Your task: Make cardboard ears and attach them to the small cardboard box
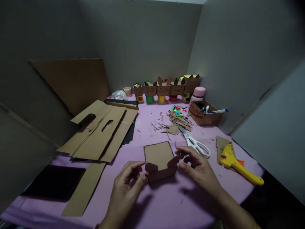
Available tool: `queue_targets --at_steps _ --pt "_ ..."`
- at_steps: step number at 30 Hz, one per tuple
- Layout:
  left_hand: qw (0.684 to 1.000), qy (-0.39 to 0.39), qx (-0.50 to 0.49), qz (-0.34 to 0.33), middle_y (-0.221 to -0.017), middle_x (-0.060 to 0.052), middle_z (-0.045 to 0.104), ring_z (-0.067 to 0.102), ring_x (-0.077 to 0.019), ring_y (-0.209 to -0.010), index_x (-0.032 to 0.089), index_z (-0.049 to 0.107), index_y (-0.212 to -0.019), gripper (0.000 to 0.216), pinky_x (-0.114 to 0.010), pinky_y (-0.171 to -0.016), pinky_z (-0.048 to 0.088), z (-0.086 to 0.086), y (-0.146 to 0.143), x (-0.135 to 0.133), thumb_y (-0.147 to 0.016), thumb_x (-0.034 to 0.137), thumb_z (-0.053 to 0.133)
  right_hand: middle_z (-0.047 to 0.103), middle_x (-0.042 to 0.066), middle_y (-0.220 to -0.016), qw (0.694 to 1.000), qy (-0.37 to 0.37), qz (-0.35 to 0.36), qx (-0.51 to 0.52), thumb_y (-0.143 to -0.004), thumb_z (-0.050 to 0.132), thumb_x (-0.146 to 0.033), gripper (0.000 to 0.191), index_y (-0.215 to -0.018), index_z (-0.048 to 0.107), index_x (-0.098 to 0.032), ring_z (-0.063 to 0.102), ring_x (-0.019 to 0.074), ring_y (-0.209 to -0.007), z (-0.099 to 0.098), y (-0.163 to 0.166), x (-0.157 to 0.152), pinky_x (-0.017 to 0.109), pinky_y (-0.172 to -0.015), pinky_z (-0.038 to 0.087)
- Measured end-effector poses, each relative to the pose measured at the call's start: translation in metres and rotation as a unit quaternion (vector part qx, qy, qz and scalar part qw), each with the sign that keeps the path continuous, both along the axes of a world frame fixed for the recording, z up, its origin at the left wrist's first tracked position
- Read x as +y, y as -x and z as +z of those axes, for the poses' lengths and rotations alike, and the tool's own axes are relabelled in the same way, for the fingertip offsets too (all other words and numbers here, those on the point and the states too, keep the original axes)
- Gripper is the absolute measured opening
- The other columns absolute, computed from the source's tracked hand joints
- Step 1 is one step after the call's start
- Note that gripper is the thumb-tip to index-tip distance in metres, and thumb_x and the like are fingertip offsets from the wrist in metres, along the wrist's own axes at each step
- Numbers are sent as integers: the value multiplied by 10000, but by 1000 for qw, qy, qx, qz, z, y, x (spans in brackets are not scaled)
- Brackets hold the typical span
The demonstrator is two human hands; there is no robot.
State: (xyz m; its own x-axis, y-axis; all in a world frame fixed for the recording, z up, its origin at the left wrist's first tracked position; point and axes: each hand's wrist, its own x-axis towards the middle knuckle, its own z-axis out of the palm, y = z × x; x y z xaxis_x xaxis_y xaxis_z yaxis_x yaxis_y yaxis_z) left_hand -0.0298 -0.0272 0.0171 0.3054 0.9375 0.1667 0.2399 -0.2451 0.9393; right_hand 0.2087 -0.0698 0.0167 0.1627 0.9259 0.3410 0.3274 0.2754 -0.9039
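A small brown cardboard box piece with rounded ear-like flaps lies on the pink table in front of me. My left hand pinches its near left corner with fingers curled. On the other side, my right hand touches the right flap with thumb and fingertips closed on it. Both hands hold the piece low over the table.
White scissors lie just behind my right hand. A yellow glue gun rests at the right edge. Flat cardboard sheets and a black sheet lie left. Cardboard scraps, a small box with pens and several cardboard figures stand at the back.
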Motion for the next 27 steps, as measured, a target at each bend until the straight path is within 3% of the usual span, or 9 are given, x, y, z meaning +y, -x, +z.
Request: queue_targets --at_steps 3,7,11,13,27 --pt "999 -26 23 -11 -899 -37 607 605 -180 -813 206 633 -991 172 -294 -718 479 6 -5 1 -856 304 592 654 63 -1043 1000 -6 6 -13 -806 662 -432 362 -1129 629 -274 596 217 -928 1 0 1 304 -682 466" --pt "995 -87 47 -26 -804 -30 656 620 -173 -743 208 692 -834 109 -279 -652 475 13 -9 5 -850 254 595 663 46 -1016 1000 -16 12 -21 -793 687 -395 332 -1105 648 -289 590 199 -887 3 0 4 298 -672 461" --pt "994 -100 38 -23 -747 -27 672 646 -175 -721 200 709 -792 128 -276 -638 494 13 -11 6 -843 221 593 651 43 -861 999 -17 27 -34 -816 659 -386 168 -901 729 -259 582 187 -804 5 2 7 302 -666 459" --pt "994 -100 31 -22 -747 -29 682 656 -175 -722 197 711 -788 129 -273 -644 501 13 -11 6 -842 212 594 635 45 -837 999 -6 39 -32 -843 630 -381 174 -824 749 -256 584 190 -824 6 2 7 313 -711 465" --pt "985 -154 62 -36 -766 -16 699 665 -157 -725 215 723 -846 140 -246 -642 511 13 -8 8 -842 158 595 633 53 -847 999 -4 33 -38 -859 600 -441 238 -845 773 -279 585 205 -866 4 3 7 333 -748 483"
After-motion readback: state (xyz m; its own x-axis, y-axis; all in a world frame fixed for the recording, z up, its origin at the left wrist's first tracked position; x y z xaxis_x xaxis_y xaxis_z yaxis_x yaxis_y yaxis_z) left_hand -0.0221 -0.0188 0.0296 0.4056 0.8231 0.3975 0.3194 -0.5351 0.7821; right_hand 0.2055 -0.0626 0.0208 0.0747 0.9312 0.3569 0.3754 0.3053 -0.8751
